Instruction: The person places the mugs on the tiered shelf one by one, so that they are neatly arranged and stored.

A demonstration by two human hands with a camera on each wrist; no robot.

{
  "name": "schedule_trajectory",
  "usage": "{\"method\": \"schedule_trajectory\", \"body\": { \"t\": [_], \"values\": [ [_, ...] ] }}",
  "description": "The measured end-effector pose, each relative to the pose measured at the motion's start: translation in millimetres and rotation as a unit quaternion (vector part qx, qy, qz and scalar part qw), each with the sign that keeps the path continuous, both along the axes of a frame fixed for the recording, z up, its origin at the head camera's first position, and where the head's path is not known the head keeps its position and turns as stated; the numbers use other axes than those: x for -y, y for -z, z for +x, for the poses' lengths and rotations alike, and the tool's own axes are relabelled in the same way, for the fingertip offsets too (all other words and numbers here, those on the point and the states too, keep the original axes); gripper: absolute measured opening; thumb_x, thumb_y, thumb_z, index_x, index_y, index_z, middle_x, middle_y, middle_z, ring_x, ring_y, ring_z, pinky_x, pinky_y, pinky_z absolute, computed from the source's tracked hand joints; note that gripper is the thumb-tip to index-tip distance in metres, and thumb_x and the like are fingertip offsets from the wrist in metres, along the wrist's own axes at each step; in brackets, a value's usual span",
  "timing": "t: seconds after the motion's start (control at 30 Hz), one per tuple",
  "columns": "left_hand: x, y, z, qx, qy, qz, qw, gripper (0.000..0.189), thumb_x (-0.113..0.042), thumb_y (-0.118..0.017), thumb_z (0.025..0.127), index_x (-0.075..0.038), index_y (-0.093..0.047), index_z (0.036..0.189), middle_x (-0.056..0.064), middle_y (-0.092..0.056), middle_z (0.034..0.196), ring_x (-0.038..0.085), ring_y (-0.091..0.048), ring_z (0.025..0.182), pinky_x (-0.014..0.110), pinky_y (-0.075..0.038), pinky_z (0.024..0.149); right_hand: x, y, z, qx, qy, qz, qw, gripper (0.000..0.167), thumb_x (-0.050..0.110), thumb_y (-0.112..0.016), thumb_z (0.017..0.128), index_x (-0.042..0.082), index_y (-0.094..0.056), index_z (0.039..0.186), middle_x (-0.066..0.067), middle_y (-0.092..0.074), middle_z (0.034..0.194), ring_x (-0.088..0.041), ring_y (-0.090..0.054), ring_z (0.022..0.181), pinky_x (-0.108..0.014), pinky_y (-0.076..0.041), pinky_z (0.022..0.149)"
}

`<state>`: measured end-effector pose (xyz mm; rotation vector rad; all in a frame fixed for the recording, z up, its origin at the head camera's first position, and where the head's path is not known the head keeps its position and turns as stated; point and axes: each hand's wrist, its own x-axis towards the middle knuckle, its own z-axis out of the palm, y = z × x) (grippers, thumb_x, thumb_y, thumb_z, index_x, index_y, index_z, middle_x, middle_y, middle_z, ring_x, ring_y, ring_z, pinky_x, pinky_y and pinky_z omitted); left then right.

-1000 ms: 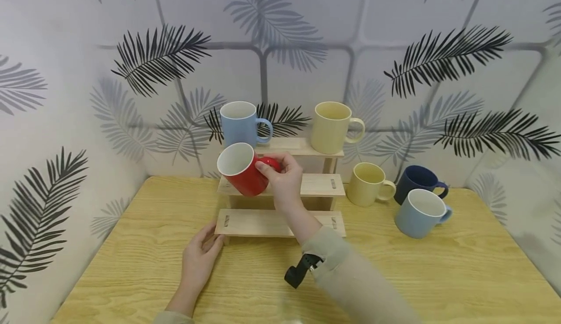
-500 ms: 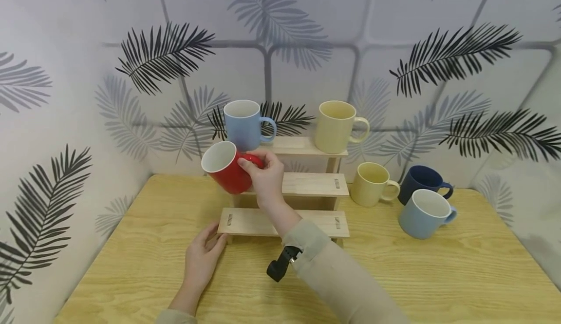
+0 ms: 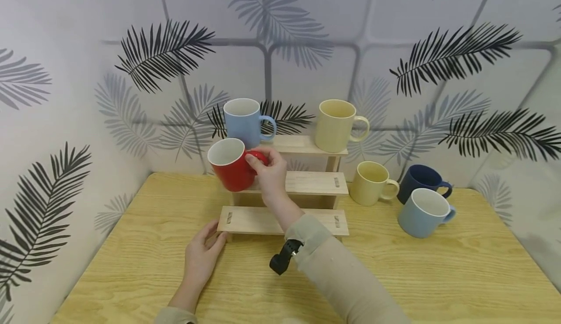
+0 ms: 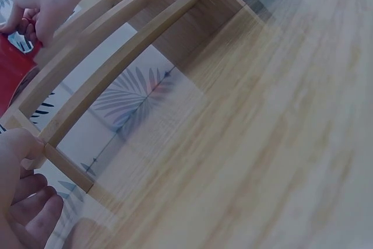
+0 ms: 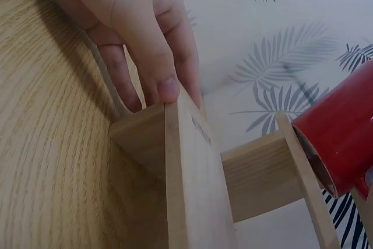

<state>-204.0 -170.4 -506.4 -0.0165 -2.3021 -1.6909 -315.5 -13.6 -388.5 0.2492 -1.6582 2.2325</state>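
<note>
My right hand (image 3: 272, 175) pinches the handle of a red mug (image 3: 234, 170) with a white inside. The mug tilts slightly to the left over the left end of the middle step of a wooden tiered stand (image 3: 315, 182). In the right wrist view its base (image 5: 317, 170) is close to that step's edge; whether they touch I cannot tell. At the stand's front left corner my left hand (image 3: 203, 258) grips the lowest step, thumb on the front edge and fingers along the side. On the top step stand a light blue mug (image 3: 243, 124) and a cream mug (image 3: 335, 126).
Right of the stand, on the wood-grain table (image 3: 416, 275), are a short cream mug (image 3: 368, 185), a dark blue mug (image 3: 418, 185) and a light blue mug (image 3: 420, 214), close together. A leaf-patterned wall (image 3: 307, 31) rises right behind the stand.
The red mug moved left with my right hand, then slightly back right, and now stands more upright over the middle step. The left hand stays at the stand's corner.
</note>
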Motion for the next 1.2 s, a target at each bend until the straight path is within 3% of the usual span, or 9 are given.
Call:
{"method": "schedule_trajectory", "body": {
  "t": [0.4,0.53,0.7,0.87,0.9,1.03,1.2],
  "values": [
    [0.4,-2.3,0.0,0.02,0.004,-0.003,0.9998,0.044,-0.011,-0.066,0.092,0.004,-0.053,0.131,0.027,-0.053,0.13,0.036,-0.058,0.112,0.032,-0.052,0.09,-8,11.0,-1.9,0.009,-0.008,-0.028,0.9995,0.022,-0.002,-0.071,0.083,-0.007,-0.062,0.103,-0.001,-0.066,0.091,-0.012,-0.06,0.084,-0.024,-0.057,0.072],
    [0.4,-2.7,0.0,0.026,0.004,0.001,0.9997,0.045,-0.011,-0.065,0.092,0.005,-0.052,0.132,0.027,-0.053,0.13,0.035,-0.057,0.113,0.03,-0.052,0.09,-9,13.5,-2.0,0.014,-0.011,-0.041,0.999,0.021,-0.004,-0.069,0.084,-0.011,-0.059,0.102,-0.006,-0.065,0.09,-0.01,-0.059,0.08,-0.021,-0.056,0.071],
    [-0.2,-4.3,1.9,0.014,0.008,0.003,0.9999,0.045,-0.016,-0.065,0.092,0.002,-0.053,0.132,0.025,-0.053,0.13,0.033,-0.058,0.113,0.029,-0.052,0.09,-11,14.9,-1.5,0.002,-0.015,-0.028,0.9995,0.022,-0.005,-0.068,0.085,-0.012,-0.058,0.104,-0.005,-0.063,0.087,-0.009,-0.058,0.08,-0.02,-0.056,0.071],
    [-0.6,-3.5,1.7,0.011,0.01,0.003,0.9999,0.046,-0.018,-0.065,0.092,0.001,-0.052,0.133,0.025,-0.052,0.131,0.034,-0.057,0.114,0.03,-0.051,0.091,-17,16.3,-1.0,-0.003,-0.024,0.008,0.9997,0.023,-0.002,-0.068,0.086,-0.009,-0.059,0.106,-0.002,-0.063,0.09,-0.01,-0.058,0.084,-0.021,-0.056,0.073],
    [-1.9,-8.1,4.0,0.011,0.01,0.001,0.9999,0.046,-0.017,-0.065,0.093,0.003,-0.052,0.133,0.026,-0.052,0.131,0.035,-0.057,0.114,0.03,-0.051,0.091,-18,16.4,-0.8,-0.004,-0.027,0.018,0.9995,0.023,-0.001,-0.068,0.086,-0.008,-0.059,0.107,-0.002,-0.063,0.091,-0.011,-0.058,0.086,-0.021,-0.056,0.074],
    [-1.2,-6.4,3.0,0.015,0.006,-0.003,0.9999,0.046,-0.018,-0.066,0.092,0.001,-0.053,0.132,0.025,-0.053,0.13,0.035,-0.058,0.113,0.03,-0.052,0.09,-26,15.6,-0.9,-0.002,-0.033,0.08,0.9963,0.027,0.005,-0.071,0.086,-0.003,-0.061,0.11,-0.006,-0.064,0.097,-0.014,-0.057,0.089,-0.023,-0.054,0.076],
    [0.1,-2.4,1.2,0.017,0.005,-0.005,0.9998,0.046,-0.019,-0.066,0.092,0.0,-0.053,0.132,0.023,-0.053,0.13,0.034,-0.058,0.112,0.028,-0.052,0.09,-41,11.3,1.2,-0.021,-0.035,0.202,0.9786,0.037,0.015,-0.074,0.086,0.006,-0.061,0.119,-0.008,-0.061,0.111,-0.018,-0.054,0.1,-0.03,-0.051,0.085]
  ]
}}
